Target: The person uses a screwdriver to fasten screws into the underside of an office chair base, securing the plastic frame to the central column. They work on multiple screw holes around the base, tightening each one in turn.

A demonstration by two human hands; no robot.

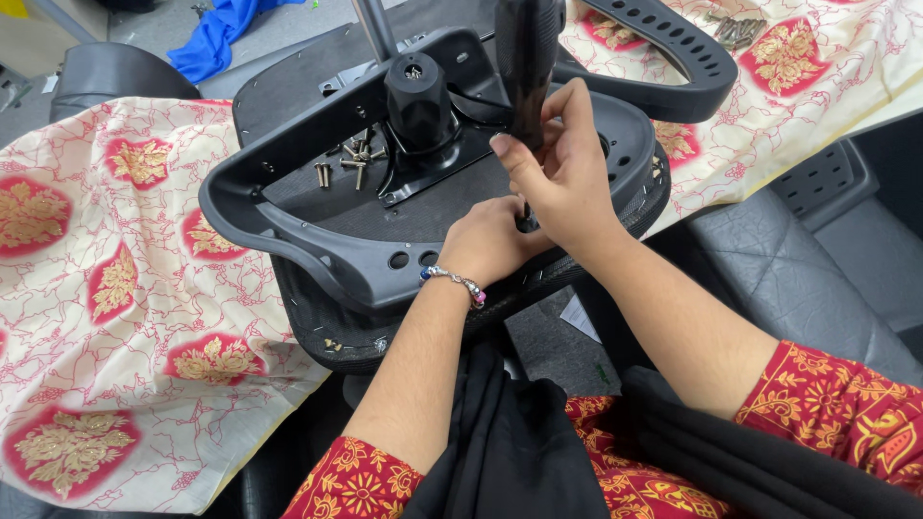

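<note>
At the far left a cream cloth with red and gold flower patches [115,288] covered the work surface, with a blue rag [219,31] lying beyond it near the top edge. Next to the right, an upturned black chair seat [317,240] rested partly on the cloth, its underside facing up and its near edge overhanging toward the person's lap. A loose cluster of bolts [348,163] lay on the seat's underside, just left of the black mechanism hub [419,101] that rose from the middle of the seat plate. Further right, the left hand [490,240], with a beaded bracelet [454,281] at its wrist, was curled closed low on the seat plate, pinching something small that the fingers hid, so what it was could not be told. Directly above and touching it, the right hand [562,168] was wrapped around a dark power screwdriver [527,58] held upright, its tip down between the two hands. At the upper right a black curved armrest piece [673,67] lay on the cloth, with another small pile of screws [738,31] beyond it.
</note>
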